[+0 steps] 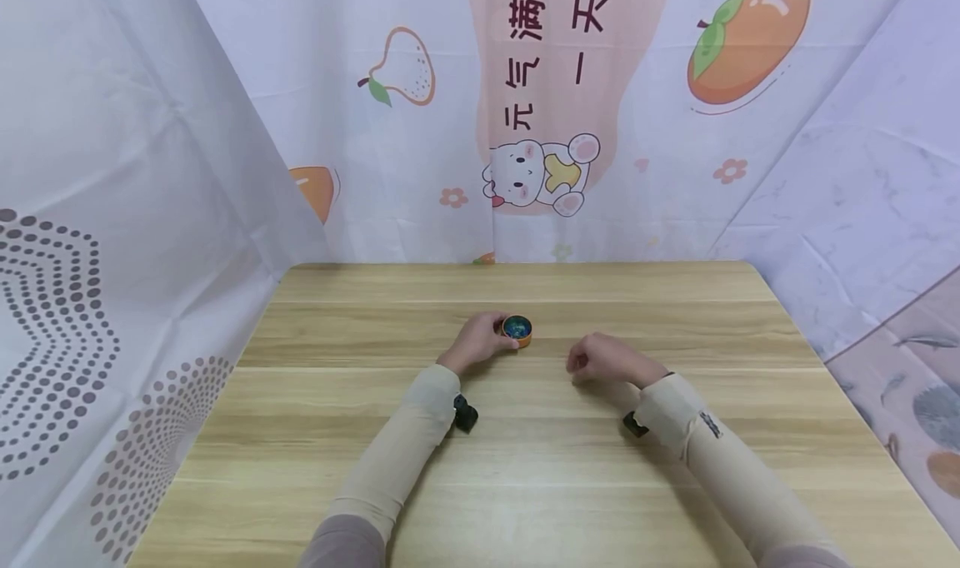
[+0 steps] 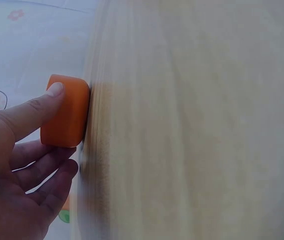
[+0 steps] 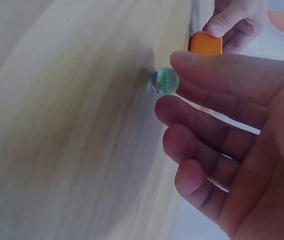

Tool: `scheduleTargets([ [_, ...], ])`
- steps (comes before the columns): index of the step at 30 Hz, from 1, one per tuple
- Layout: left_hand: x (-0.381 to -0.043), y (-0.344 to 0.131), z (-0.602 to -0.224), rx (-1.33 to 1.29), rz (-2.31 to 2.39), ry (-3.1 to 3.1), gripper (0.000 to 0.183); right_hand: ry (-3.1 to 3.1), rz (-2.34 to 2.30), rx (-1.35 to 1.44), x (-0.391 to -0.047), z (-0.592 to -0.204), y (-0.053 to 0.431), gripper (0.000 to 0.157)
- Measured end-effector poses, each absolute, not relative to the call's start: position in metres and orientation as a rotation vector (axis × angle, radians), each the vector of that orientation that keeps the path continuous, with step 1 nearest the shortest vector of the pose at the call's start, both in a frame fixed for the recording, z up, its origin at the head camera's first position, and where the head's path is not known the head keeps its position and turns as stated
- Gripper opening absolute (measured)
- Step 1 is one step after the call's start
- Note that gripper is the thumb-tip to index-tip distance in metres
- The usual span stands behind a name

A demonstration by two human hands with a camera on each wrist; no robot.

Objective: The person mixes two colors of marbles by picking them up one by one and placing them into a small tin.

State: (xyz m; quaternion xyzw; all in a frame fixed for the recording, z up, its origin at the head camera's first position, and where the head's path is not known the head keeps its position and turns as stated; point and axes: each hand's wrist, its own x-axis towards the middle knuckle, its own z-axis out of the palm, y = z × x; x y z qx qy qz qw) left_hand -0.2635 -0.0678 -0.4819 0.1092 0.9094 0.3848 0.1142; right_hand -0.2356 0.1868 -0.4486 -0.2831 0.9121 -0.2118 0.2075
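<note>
A small round orange container (image 1: 517, 331) stands on the wooden table, its top showing a dark blue-green inside. My left hand (image 1: 480, 341) grips it from the left, and in the left wrist view the thumb lies along the orange side wall (image 2: 73, 117) with fingers on the other side. To the right of the container, my right hand (image 1: 606, 358) is low over the table. In the right wrist view its thumb and index fingertip pinch a clear glass marble (image 3: 164, 81) with a green streak. The other fingers are loosely bent.
The light wood table (image 1: 525, 468) reaches a white printed curtain (image 1: 420, 151) at its far edge. More hanging cloth lines the left and right sides. A small black camera (image 1: 465, 415) is strapped at the left wrist, another black one (image 1: 635, 423) at the right.
</note>
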Motion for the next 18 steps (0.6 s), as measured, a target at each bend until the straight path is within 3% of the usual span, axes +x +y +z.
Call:
scheduleTargets([
  [18, -0.2628, -0.0675, -0.4807, 0.288, 1.135, 2.664, 0.055, 2.555, -0.571, -0.841, -0.2375, -0.4493, 0.1854, 0.004],
])
